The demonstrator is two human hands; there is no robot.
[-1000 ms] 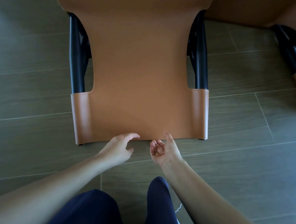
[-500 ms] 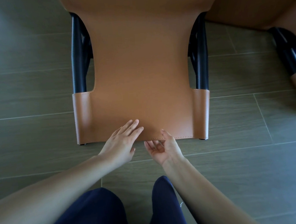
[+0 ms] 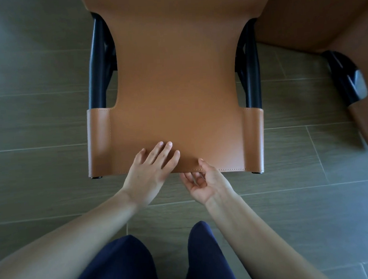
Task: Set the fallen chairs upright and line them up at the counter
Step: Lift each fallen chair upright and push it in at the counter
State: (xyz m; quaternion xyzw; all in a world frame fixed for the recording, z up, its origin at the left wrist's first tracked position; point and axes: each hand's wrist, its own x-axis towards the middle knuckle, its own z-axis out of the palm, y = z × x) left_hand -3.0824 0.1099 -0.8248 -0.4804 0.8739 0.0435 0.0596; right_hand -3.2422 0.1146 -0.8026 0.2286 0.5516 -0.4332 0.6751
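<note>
Right now the fallen chair (image 3: 175,96) lies flat on the tiled floor (image 3: 36,128), filling the upper middle of the frame. Its long axis runs straight up the picture away from me, and its stitched tan leather edge crosses the frame side to side just above my wrists. My left hand (image 3: 150,172) lies flat on the leather at the centre of that edge, fingers straight and spread, pressing and gripping nothing. My right hand (image 3: 203,181) sits just beside it, palm up and loosely cupped. Its thumb rests on top of the edge and its fingers are at the underside. I cannot tell whether the fingertips have slipped beneath, and it has no closed grip. Both hands are equally near, so the lift, as I judge it, turns on getting under this edge and swinging it up about the far end. A second chair (image 3: 322,9) lies close at the upper right.
</note>
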